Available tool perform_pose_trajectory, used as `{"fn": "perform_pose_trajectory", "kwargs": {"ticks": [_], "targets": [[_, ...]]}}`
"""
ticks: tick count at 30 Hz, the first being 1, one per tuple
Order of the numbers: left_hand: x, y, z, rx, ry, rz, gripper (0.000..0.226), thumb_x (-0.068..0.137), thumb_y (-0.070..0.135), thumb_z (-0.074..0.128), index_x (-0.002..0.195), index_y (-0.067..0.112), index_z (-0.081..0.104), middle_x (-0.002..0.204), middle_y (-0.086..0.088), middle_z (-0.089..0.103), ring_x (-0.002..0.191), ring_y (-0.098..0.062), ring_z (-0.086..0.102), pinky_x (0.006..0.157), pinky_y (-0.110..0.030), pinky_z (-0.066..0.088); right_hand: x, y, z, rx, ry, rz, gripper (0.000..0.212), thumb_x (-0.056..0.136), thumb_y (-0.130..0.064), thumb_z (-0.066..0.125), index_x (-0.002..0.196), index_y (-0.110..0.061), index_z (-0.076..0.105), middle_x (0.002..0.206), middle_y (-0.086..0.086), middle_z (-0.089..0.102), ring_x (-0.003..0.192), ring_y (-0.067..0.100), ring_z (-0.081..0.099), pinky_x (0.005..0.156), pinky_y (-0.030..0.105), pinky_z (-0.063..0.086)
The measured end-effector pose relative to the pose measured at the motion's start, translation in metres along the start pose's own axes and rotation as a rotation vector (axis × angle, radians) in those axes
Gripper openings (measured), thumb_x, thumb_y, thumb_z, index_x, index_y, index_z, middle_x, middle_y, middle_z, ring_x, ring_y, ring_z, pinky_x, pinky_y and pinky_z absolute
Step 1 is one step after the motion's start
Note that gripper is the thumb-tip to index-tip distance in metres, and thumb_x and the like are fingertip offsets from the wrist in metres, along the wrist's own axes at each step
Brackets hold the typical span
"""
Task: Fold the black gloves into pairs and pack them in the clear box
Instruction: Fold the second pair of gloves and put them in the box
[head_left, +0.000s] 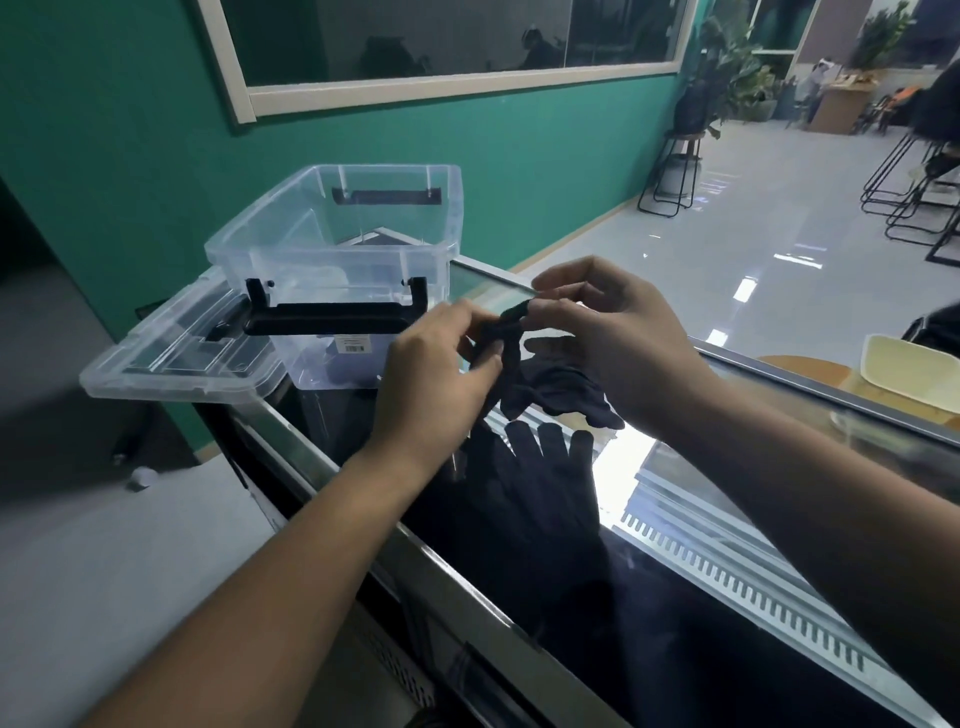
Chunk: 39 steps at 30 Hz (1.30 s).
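Observation:
Both hands hold one black glove (550, 389) above the glass counter. My left hand (431, 379) pinches its cuff end from the left, and my right hand (608, 338) pinches the same bunched end from the right; the fingers of the glove hang down. A second black glove (535, 488) lies flat on the glass below, fingers pointing away from me. The clear box (332, 244) with black handles stands open at the counter's far left end, beyond my left hand. Something dark shows through its wall near the bottom; what it is cannot be told.
The box's clear lid (176, 353) lies beside it, overhanging the counter's left edge. The glass counter (701, 519) has a metal frame and a slotted strip inside. A pale tray (909, 374) sits at the far right. Stools and plants stand on the floor beyond.

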<state>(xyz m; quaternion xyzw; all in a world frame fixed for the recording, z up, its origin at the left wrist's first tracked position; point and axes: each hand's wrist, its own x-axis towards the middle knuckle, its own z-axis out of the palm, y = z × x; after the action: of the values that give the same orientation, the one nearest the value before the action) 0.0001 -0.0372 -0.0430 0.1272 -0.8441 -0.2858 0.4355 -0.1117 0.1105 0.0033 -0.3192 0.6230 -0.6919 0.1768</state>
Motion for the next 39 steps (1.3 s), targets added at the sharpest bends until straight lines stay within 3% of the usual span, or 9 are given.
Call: {"fn": "perform_pose_trajectory", "kwargs": {"ticks": [3,6,14,20,23,27,31,36,39], "targets": [[0.012,0.003,-0.010,-0.044,-0.021,-0.079,0.011,0.092,0.016,0.082,0.099,0.021,0.077,0.083,0.015,0.072,0.076,0.002,0.067,0.069,-0.010,0.045,-0.006,0.006,-0.006,0.029,0.031,0.040,0.012,0.101,-0.009,0.071,0.089,-0.011,0.069,0.078,0.008,0.070,0.071,0.026,0.070,0.079,0.054,0.053],[0.019,0.012,-0.020,-0.157,-0.050,-0.098,0.009,0.097,0.023,0.080,0.099,0.031,0.075,0.086,0.016,0.077,0.076,0.001,0.069,0.074,-0.019,0.056,-0.012,0.010,-0.011,0.084,-0.018,0.112,0.022,0.106,-0.020,0.064,0.088,-0.008,0.066,0.073,0.012,0.066,0.066,0.030,0.063,0.076,0.052,0.044],[0.032,0.027,-0.035,-0.275,-0.120,-0.126,0.012,0.100,0.028,0.077,0.108,0.019,0.079,0.087,0.010,0.079,0.071,-0.004,0.070,0.064,-0.022,0.054,-0.028,0.010,-0.014,0.132,-0.355,0.314,0.050,0.110,-0.040,0.050,0.102,0.004,0.074,0.088,0.027,0.073,0.075,0.035,0.073,0.068,0.037,0.059],[0.035,0.041,-0.040,-0.161,-0.084,-0.115,0.006,0.097,0.031,0.075,0.100,0.025,0.074,0.083,0.004,0.078,0.078,-0.013,0.074,0.075,-0.038,0.062,-0.035,0.006,-0.009,0.133,-0.562,0.390,0.066,0.108,-0.053,0.044,0.110,0.005,0.076,0.103,0.032,0.076,0.088,0.039,0.076,0.077,0.040,0.061],[0.040,0.053,-0.042,-0.040,-0.159,-0.134,0.031,0.096,0.024,0.071,0.125,0.034,0.064,0.083,-0.003,0.071,0.065,-0.018,0.066,0.065,-0.041,0.061,-0.041,0.004,-0.003,0.096,-0.648,0.383,0.072,0.109,-0.055,0.042,0.117,0.010,0.073,0.108,0.034,0.075,0.094,0.042,0.075,0.082,0.042,0.059],[0.047,0.064,-0.048,0.091,-0.261,-0.120,0.024,0.099,0.017,0.063,0.119,0.027,0.071,0.076,0.000,0.074,0.043,-0.004,0.063,0.045,-0.013,0.044,-0.047,0.000,0.001,0.048,-0.743,0.390,0.075,0.108,-0.056,0.040,0.121,0.012,0.070,0.113,0.037,0.074,0.100,0.045,0.073,0.082,0.043,0.058],[0.047,0.070,-0.051,0.046,-0.271,-0.146,0.024,0.102,0.013,0.055,0.100,0.013,0.079,0.077,0.000,0.080,0.050,0.001,0.070,0.043,-0.011,0.046,-0.052,-0.001,0.000,0.018,-0.873,0.449,0.073,0.111,-0.054,0.037,0.131,0.008,0.067,0.122,0.035,0.073,0.112,0.047,0.072,0.092,0.047,0.057],[0.044,0.064,-0.053,0.069,-0.267,-0.016,0.030,0.097,0.002,0.058,0.114,0.013,0.080,0.087,0.002,0.082,0.068,0.003,0.077,0.066,-0.014,0.061,-0.041,0.016,0.010,0.146,-0.669,0.530,0.083,0.098,-0.071,0.042,0.149,-0.007,0.054,0.136,0.022,0.072,0.131,0.034,0.069,0.116,0.051,0.048],[0.039,0.057,-0.049,0.054,-0.241,0.050,0.027,0.093,0.008,0.070,0.115,0.017,0.081,0.090,0.003,0.082,0.077,-0.005,0.080,0.081,-0.032,0.067,-0.028,0.027,0.010,0.321,-0.512,0.549,0.094,0.094,-0.080,0.043,0.152,-0.007,0.052,0.140,0.021,0.070,0.135,0.034,0.066,0.121,0.052,0.045]]}}
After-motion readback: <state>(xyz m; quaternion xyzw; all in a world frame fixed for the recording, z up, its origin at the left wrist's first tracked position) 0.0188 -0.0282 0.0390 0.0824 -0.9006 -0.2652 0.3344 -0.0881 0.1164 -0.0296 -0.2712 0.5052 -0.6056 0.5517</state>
